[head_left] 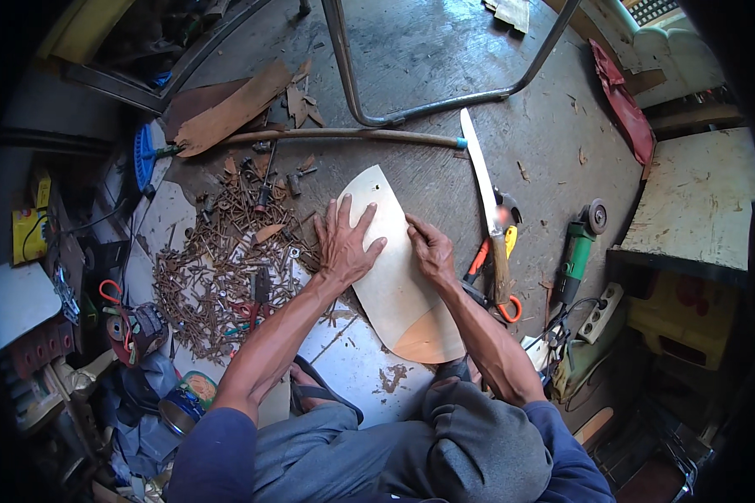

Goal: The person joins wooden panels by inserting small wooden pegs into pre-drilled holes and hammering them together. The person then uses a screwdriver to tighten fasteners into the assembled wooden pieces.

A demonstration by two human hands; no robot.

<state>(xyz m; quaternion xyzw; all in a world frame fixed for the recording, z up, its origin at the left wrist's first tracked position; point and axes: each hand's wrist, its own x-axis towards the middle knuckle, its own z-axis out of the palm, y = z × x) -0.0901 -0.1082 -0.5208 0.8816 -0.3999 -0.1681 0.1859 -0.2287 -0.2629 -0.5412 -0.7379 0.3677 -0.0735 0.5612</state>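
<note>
A pale flat board [398,289] with a rounded lower end and a small hole near its narrow top lies in front of me, slanting slightly. Its lower end has a tan, wood-coloured patch. My left hand [346,243] rests flat on the board's upper left side, fingers spread. At the right edge, my right hand [433,250] has its fingers bent and pressed together; whether they pinch the board's edge or a small thing is hidden. Right of that hand lies a long knife [481,172] with a wooden handle, beside orange-handled tools [478,256].
Rusty nails and screws [201,281] are heaped on the left, with pliers [262,289] among them. A wooden stick [335,133] and a bent metal tube frame [415,113] lie beyond. At right are a green angle grinder [575,260] and a power strip [601,313].
</note>
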